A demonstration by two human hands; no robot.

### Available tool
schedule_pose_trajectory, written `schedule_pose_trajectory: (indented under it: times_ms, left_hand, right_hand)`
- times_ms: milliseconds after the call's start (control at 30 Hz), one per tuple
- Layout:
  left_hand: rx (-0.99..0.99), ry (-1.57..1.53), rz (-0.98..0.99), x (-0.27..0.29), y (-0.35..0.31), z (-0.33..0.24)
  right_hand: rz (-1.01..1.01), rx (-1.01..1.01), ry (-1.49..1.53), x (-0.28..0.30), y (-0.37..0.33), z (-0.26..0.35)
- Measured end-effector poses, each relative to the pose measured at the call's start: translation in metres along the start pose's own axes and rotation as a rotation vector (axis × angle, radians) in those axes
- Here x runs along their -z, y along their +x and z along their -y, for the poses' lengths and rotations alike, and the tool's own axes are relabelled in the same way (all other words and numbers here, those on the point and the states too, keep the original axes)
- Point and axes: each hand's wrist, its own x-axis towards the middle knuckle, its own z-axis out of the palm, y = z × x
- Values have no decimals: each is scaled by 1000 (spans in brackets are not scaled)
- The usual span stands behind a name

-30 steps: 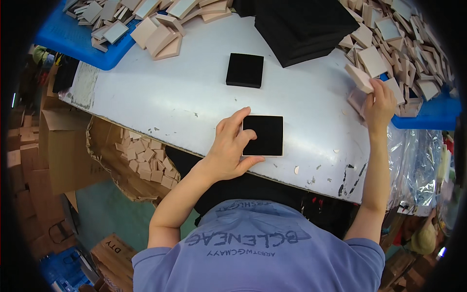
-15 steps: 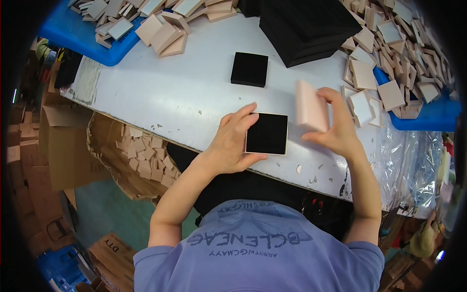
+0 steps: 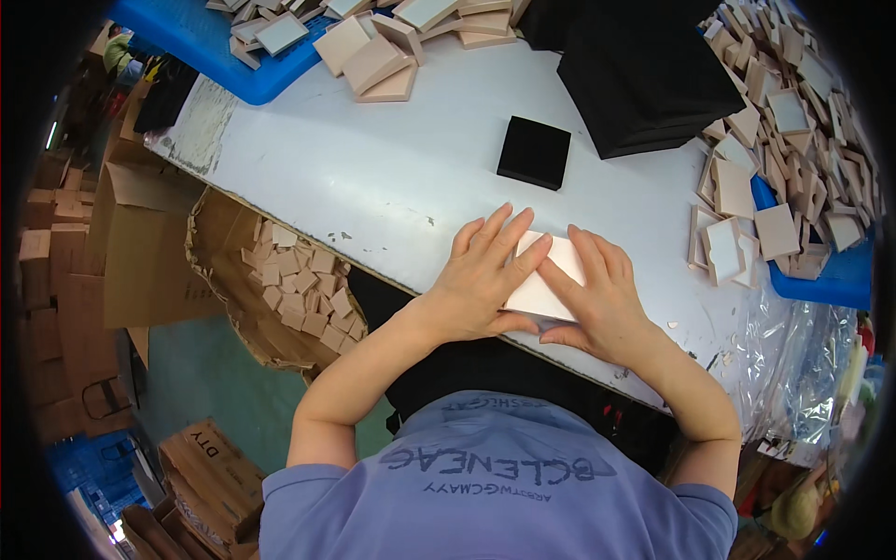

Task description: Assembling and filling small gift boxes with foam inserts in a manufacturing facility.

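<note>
A small pale pink box (image 3: 553, 291) lies near the front edge of the table, its lid on top. My left hand (image 3: 481, 278) grips it from the left, fingers spread along its side and index finger across the top. On the other side my right hand (image 3: 602, 299) holds it, with fingertips pressing on the lid and thumb at the near edge. The two thumbs almost meet at the front. The black insert inside the box is hidden under the lid. Beyond the hands a square black foam pad (image 3: 535, 152) lies alone on the white table (image 3: 373, 177).
A tall stack of black foam sheets (image 3: 644, 89) stands at the back. Blue trays (image 3: 266, 86) at far left and right hold many pale box parts (image 3: 733, 187), some spilling onto the table. Below the left edge sits a carton of small boxes (image 3: 308, 289). Clear plastic bags (image 3: 789, 359) hang at right.
My right hand has brought the pale pink lid over to the left and set it on the base, covering the black insert. Both hands now hold the box. The whole view has shifted slightly.
</note>
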Motion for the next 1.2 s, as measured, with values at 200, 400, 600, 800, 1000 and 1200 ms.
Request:
schedule_pose_trajectory:
  times_ms: [200, 400, 600, 800, 1000, 1200]
  left_hand:
    - [33, -45, 93, 11, 1, 3]
    - [315, -200, -246, 72, 59, 133]
    - [654, 410, -49, 90, 86, 234]
    - [669, 404, 150, 102, 89, 210]
    - [436, 83, -246, 127, 85, 150]
    - [99, -740, -339, 63, 31, 49]
  right_hand:
    - [45, -6, -3, 7, 1, -5]
    - [-418, -78, 198, 25, 43, -51]
    - [-146, 18, -31, -7, 99, -77]
    - [-146, -31, -67, -8, 105, -74]
    - [-242, -190, 168, -10, 98, -74]
    - [-874, -52, 93, 28, 58, -46]
